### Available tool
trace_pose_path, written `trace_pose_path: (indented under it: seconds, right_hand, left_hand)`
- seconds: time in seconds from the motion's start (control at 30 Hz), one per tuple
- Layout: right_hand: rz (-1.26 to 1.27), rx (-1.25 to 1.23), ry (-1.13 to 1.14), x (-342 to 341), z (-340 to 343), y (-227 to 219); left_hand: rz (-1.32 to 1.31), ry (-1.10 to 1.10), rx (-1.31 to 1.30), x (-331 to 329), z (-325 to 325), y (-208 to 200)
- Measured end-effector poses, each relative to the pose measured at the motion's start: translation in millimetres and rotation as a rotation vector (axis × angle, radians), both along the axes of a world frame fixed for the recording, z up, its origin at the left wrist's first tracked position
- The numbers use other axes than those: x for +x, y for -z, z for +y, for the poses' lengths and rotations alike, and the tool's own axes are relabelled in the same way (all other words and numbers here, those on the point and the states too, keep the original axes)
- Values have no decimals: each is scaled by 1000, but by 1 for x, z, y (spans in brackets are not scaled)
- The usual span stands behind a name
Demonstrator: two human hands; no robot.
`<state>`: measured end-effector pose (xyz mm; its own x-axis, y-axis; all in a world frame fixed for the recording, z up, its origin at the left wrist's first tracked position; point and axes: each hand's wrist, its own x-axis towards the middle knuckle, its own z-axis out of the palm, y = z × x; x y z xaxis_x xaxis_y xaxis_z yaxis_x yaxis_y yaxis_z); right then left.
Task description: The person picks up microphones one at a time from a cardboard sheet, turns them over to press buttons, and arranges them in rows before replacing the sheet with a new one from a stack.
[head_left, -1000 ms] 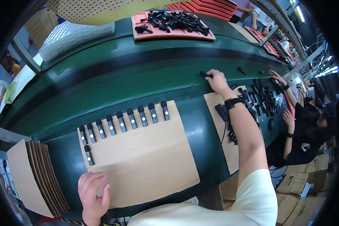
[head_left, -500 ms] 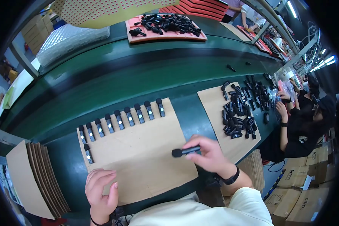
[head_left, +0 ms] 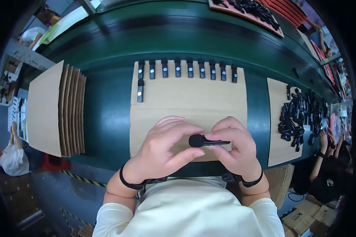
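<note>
In front of my body, my right hand [head_left: 239,148] pinches a small black clip-on microphone [head_left: 217,142] between thumb and fingertips, its round foam head pointing left. My left hand [head_left: 162,144] is open beside that foam head, thumb and fingers apart around it and holding nothing. Both hands are over the near part of a flat cardboard sheet [head_left: 178,94]. Along the sheet's far edge, several like microphones [head_left: 190,68] stand in a row, foam heads away from me, each with a pale round dot. One more microphone [head_left: 140,91] lies below the row's left end.
Loose microphones [head_left: 292,118] are heaped on another cardboard sheet [head_left: 277,130] to the right, near a co-worker's hands. Upright cardboard sheets [head_left: 45,110] stand at the left. A pink tray [head_left: 279,31] of black pieces sits on the green bench [head_left: 146,27] at the far right.
My view has swung toward the left and down. The right hand has brought the microphone in front of my body, and my left hand has come up to its foam head.
</note>
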<state>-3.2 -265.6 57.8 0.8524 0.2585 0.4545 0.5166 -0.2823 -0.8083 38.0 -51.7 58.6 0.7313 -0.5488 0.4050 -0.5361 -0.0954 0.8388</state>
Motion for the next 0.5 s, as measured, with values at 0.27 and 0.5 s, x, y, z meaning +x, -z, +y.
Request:
trace_pose_path:
  seconds: [0.27,0.5]
  right_hand:
    - [131,105,41,-5,9,2]
    - [25,101,56,0,12,6]
  left_hand:
    - [-53,-39,10,-5,11,4]
    - [-59,-49,-16,-4,12,7]
